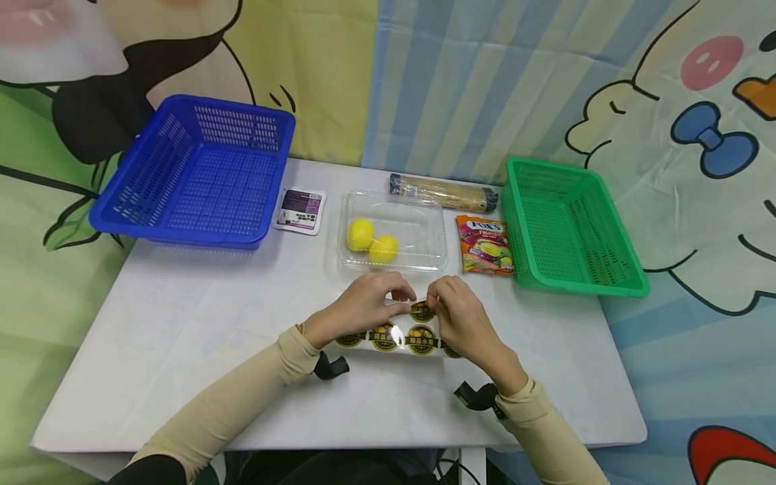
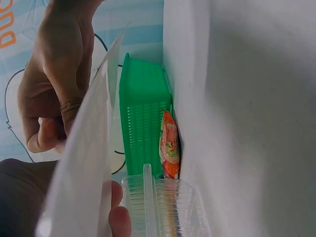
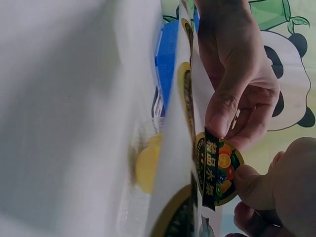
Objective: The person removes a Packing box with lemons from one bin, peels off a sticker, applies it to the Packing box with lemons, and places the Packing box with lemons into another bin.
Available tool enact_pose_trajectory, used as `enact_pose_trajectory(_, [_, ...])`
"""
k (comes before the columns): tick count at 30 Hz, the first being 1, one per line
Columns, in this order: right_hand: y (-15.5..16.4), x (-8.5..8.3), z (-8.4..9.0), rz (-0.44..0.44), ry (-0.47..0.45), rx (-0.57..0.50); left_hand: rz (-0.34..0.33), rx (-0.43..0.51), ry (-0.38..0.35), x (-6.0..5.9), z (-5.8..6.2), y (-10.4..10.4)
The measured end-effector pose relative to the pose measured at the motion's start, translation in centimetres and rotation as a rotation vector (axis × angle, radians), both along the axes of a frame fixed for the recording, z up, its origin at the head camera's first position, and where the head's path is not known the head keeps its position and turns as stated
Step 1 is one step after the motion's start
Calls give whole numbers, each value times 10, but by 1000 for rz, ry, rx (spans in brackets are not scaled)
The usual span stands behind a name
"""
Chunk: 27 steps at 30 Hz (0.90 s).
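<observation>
A: What are the hands doing?

B: The left hand (image 1: 358, 306) pinches the top edge of the sticker sheet (image 1: 388, 337), which is at the near side of the white table (image 1: 182, 323). The right hand (image 1: 461, 316) pinches one round fruit sticker (image 3: 219, 168) and it looks half peeled off.

A: What could go wrong?

B: I think the sticker could fold and stick to itself, or stick to a fingertip. If the left hand lets go, the whole sheet could lift up too.

A: Which way does the sheet go?

B: Its long side runs left to right, from one hand to the other. Just past the fingers sits the clear tray (image 1: 393, 232) with two yellow balls (image 1: 371, 241)
</observation>
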State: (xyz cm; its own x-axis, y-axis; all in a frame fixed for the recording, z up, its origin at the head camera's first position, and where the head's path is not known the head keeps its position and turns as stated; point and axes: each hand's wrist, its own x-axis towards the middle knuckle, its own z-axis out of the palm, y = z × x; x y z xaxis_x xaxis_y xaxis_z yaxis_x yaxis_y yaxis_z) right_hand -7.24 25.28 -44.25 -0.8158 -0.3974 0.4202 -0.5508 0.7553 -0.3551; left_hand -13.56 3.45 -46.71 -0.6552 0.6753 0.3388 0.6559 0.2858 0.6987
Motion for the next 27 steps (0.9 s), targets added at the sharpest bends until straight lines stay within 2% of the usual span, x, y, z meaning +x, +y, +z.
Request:
enact_pose_trajectory(7, [3, 0, -1, -14, -79, -34, -38, -14, -11, -1, 1, 0])
enact_pose_trajectory(16, [11, 0, 5, -40, -125, -77, -44, -37, -19, 0, -2, -2])
enact_pose_trajectory(23, [12, -1, 16, -25, -223, -96, -57, -116, -43, 3, -12, -1])
enact_pose_trajectory(27, [11, -4, 22, -25, -306, -99, -47, -185, -14, 6, -21, -1])
